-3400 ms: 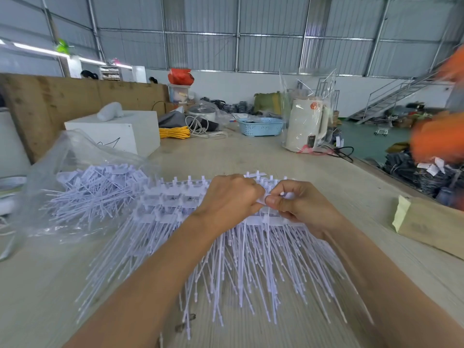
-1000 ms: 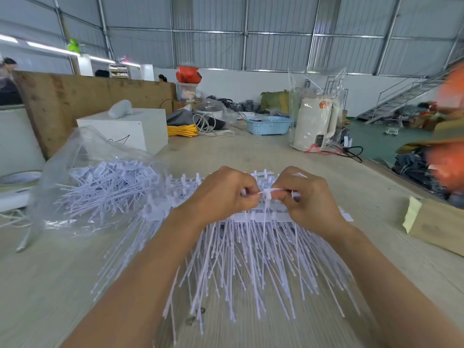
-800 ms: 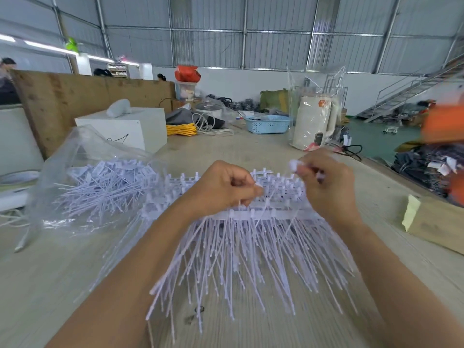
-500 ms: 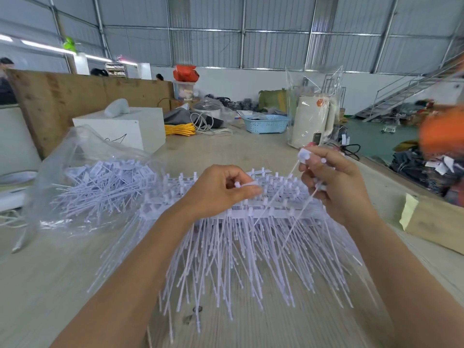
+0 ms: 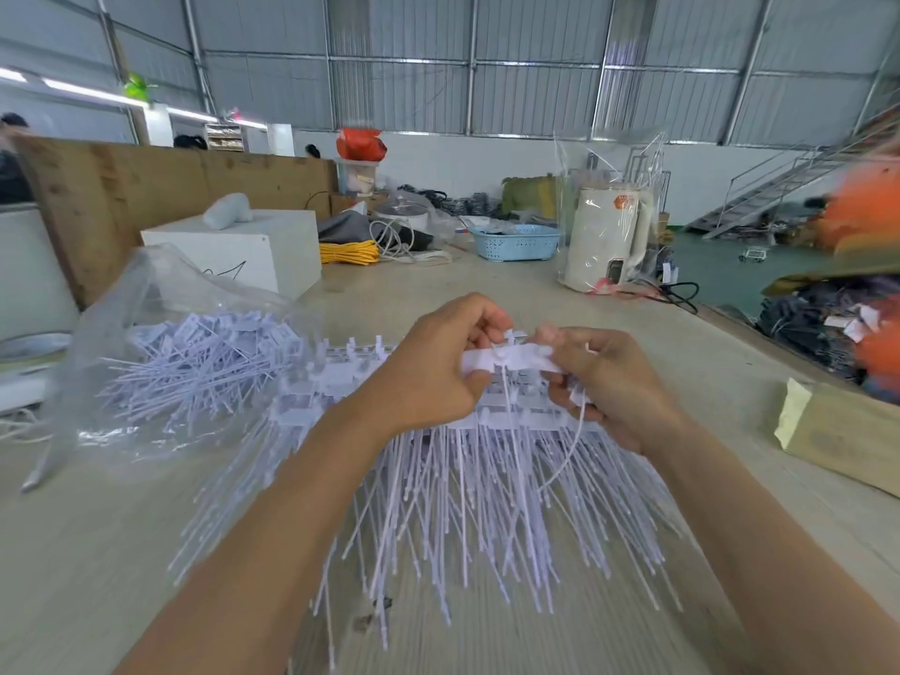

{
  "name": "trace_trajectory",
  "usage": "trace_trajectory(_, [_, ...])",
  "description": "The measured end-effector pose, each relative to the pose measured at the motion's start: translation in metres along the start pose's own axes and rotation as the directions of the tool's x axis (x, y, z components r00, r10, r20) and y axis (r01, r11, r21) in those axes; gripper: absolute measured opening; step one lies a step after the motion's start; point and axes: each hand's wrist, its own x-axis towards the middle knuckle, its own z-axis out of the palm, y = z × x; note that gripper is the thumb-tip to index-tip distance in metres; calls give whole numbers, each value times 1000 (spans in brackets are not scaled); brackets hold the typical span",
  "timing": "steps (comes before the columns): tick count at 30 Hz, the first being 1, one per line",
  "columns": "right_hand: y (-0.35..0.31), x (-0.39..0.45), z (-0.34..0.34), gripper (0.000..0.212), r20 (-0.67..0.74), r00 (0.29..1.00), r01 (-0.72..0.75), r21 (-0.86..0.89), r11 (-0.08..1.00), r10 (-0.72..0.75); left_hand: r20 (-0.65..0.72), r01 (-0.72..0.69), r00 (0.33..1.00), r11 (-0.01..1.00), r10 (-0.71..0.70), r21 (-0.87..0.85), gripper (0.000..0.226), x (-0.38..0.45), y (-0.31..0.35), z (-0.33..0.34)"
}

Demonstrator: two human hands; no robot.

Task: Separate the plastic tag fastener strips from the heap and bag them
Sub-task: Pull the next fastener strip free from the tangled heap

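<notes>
Head view: two hands gripping a strip of tag fasteners above a heap

Head camera looks down at a pale wooden table [image 5: 560, 294] in a large metal-walled workshop. Both bare hands meet at centre frame. The left hand [image 5: 433, 367] has its fingers curled around one end of a white plastic strip [image 5: 506, 360], and the right hand [image 5: 609, 382] pinches the other end, also holding a thin loose fastener [image 5: 574, 445] that dangles below it. The strip is held just above the heap of tag fasteners [image 5: 462, 479], whose long thin stems fan out toward the viewer across the table. To the left lies a clear plastic bag [image 5: 160, 304] with separated fasteners inside, touching the heap's edge. Farther back stand a white box [image 5: 272, 250], a blue basket [image 5: 516, 242] and a cream kettle [image 5: 606, 236] wrapped in plastic
</notes>
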Motion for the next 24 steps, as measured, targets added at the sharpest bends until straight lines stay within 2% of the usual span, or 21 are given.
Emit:
trace_trajectory(3, [0, -2, 2, 34, 29, 999, 18, -84, 996, -16, 5, -62, 998, 991, 62, 117, 35, 0, 1, 2])
trace_trajectory(6, [2, -2, 1, 25, 59, 996, 65, -70, 995, -61, 8, -111, 994, 972, 112, 206, 36, 0, 0, 6])
trace_trajectory(11, [5, -3, 2, 29, 137, 988, 90, -131, 987, -72, -34, -150, 986, 953, 164, 263, 35, 0, -1, 12])
trace_trajectory(16, [11, 3, 0, 28, 49, 998, 50, -124, 991, -44, -14, -99, 993, 893, 117, 439, 31, 0, -8, 16])
trace_trajectory(20, [16, 4, 0, 34, -10, 999, 36, -154, 987, -38, 75, -156, 987, 745, 141, 649, 29, 0, -13, 18])
trace_trajectory(22, [17, 5, 0, 32, -17, 998, 61, -183, 981, -65, 134, -197, 980, 719, 145, 666, 29, -1, -11, 18])
trace_trajectory(24, [17, 4, 1, 29, -5, 995, 97, -183, 978, -100, 158, -263, 965, 730, 212, 631, 20, -2, -9, 15])
